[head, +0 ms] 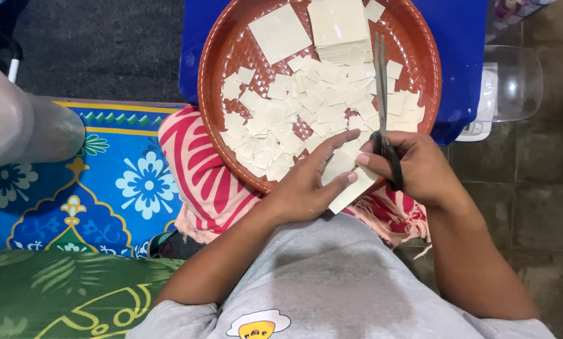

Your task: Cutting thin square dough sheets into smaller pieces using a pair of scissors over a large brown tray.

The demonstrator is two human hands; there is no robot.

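grey shirt (332, 282) fills the near edge; above it the left hand (306, 182) has fingers clamped on a pale dough sheet (347, 182) over the tray's near rim, and the right hand (419, 169) is closed through the handles of scissors (382, 94), blades pointing up across the tray and looking nearly together. judging by the round brown tray (231, 44), much cutting is done: small squares (306, 107) heaped across it. whole sheets (338, 25) stacked at the far side remain uncut.

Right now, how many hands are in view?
2. The left hand pinches a pale dough sheet over the brown tray's near rim; the right hand grips scissors beside it.
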